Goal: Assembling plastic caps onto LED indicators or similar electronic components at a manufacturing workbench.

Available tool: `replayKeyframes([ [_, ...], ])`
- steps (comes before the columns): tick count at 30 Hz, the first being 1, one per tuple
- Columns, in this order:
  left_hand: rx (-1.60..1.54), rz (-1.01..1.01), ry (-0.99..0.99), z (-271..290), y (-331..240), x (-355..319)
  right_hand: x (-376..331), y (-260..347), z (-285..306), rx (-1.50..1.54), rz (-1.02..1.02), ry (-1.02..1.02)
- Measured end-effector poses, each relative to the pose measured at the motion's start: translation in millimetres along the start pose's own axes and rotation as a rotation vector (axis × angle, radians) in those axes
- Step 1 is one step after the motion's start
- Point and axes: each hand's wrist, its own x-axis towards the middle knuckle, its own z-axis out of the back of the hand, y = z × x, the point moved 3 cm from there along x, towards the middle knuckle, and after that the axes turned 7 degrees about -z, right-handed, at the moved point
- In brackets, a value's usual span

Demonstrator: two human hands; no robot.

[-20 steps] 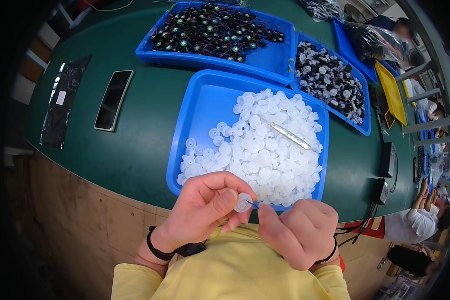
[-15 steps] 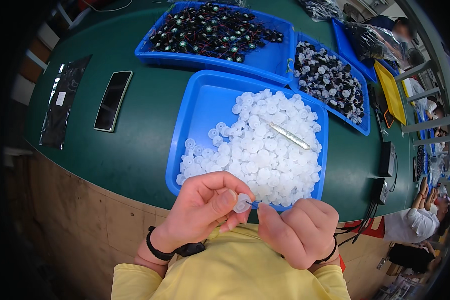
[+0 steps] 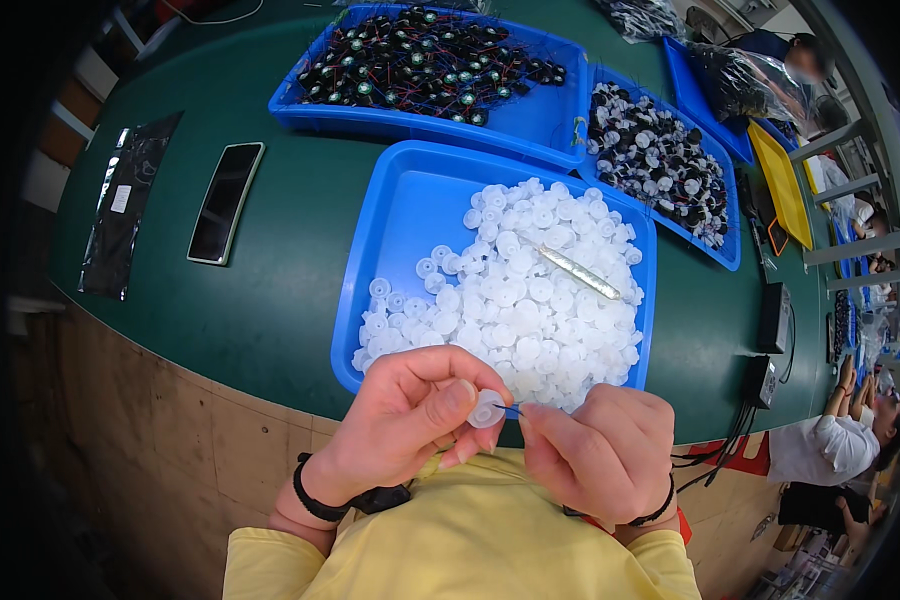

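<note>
"One small white cap (image 3: 485,411), where is it exactly?"

"In the left hand (image 3: 415,410), in front of the blue tray's near edge. The fingers are closed round it, thumb on the near side, so part of its rim is covered."

"And the right hand (image 3: 605,450)?"

"Just beside it, the fingers curled and pinched on a thin dark piece (image 3: 508,407) that reaches to the cap. Its other end is hidden in the grip, so I can't tell whether it's a wire or a tool tip. Nor can I make out whether it goes into the cap or only touches it."

"What lies past the hands?"

"The blue tray (image 3: 398,165), with a heap of white caps (image 3: 540,310) in it, the nearest ones partly covered by the hands. A silvery stick (image 3: 578,271) lies across the heap."

"Farther out?"

"Two more trays on the green tabletop (image 3: 290,300): a large one with black parts (image 3: 410,70) and wires too tangled to separate, and a smaller one with black-and-white parts (image 3: 660,160). On the left, a phone (image 3: 227,203) and a shiny black bag (image 3: 130,215)."

"The far right?"

"A yellow tray (image 3: 782,185), then a person in a white top (image 3: 825,450), squeezed and blurred near the rim."
</note>
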Motion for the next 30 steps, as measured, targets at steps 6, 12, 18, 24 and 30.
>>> replayKeyframes([
  [6, 0.023, 0.002, -0.036, 0, -1, 0, 0, 5, -1, -0.122, 0.126, -0.023],
  [12, 0.038, -0.002, -0.023, 2, 1, 1, 3, 9, 0, -0.173, 0.151, 0.016],
  [18, 0.106, -0.043, -0.053, 1, 1, 0, 2, 2, -5, -0.127, 0.022, 0.094],
  [24, 0.142, -0.103, -0.087, 3, -2, 1, -2, -4, -9, 0.095, -0.155, 0.165],
  [30, 0.102, -0.118, -0.086, 2, 1, 0, -1, -3, -12, 0.128, -0.161, 0.155],
])
